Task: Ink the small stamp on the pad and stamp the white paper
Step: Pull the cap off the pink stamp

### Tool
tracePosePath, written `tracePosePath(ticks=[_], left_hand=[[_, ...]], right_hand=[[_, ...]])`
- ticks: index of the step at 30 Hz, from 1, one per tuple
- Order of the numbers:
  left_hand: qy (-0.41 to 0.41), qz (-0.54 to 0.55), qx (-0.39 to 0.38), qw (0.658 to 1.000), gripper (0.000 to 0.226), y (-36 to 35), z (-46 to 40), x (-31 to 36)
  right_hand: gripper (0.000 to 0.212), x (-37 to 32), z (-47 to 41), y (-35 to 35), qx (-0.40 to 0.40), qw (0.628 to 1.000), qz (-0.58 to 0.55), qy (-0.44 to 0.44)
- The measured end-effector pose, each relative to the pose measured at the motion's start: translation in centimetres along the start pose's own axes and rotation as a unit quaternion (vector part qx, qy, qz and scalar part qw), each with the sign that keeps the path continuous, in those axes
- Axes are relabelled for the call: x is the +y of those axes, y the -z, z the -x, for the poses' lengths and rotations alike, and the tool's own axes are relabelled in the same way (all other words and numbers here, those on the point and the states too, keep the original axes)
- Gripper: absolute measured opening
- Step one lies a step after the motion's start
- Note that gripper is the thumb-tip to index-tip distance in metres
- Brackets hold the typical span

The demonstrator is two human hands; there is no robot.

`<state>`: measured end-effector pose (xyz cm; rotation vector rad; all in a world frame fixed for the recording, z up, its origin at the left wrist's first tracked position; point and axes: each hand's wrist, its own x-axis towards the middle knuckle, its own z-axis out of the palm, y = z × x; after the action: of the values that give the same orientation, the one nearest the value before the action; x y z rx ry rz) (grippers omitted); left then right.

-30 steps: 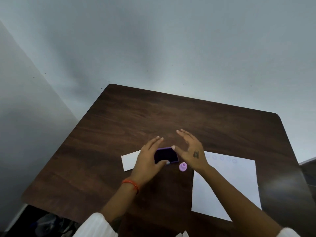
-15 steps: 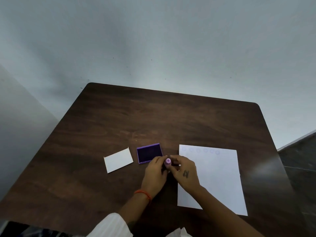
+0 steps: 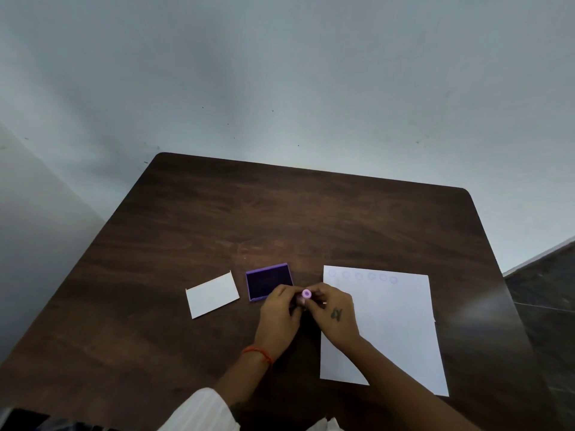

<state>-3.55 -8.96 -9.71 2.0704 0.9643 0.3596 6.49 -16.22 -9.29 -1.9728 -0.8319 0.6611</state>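
A small pale purple stamp (image 3: 306, 294) is pinched between the fingertips of both hands, its round end facing up. My left hand (image 3: 280, 315) holds it from the left, my right hand (image 3: 334, 315) from the right. The open purple ink pad (image 3: 268, 281) lies just left of the hands, its near right corner hidden by my left fingers. The white paper (image 3: 392, 325) lies to the right, under my right forearm, with a row of several faint round stamp marks (image 3: 370, 276) along its far edge.
A small white card (image 3: 212, 294) lies left of the ink pad. All of this rests on a dark brown wooden table (image 3: 280, 213) set against a pale wall. The table's right edge runs close to the paper.
A second ago both hands hovered open over the ink pad with the stamp lying on the table. They since closed on the stamp and hold it just right of the pad.
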Motion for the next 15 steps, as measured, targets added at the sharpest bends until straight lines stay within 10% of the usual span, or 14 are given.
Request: tracePosePath(ticks=[15], left_hand=[[-0.047, 0.007, 0.032, 0.998, 0.025, 1.7, 0.8, 1.1]], right_hand=[[0.021, -1.1, 0.5, 1.9, 0.001, 0.993, -0.1, -0.069]])
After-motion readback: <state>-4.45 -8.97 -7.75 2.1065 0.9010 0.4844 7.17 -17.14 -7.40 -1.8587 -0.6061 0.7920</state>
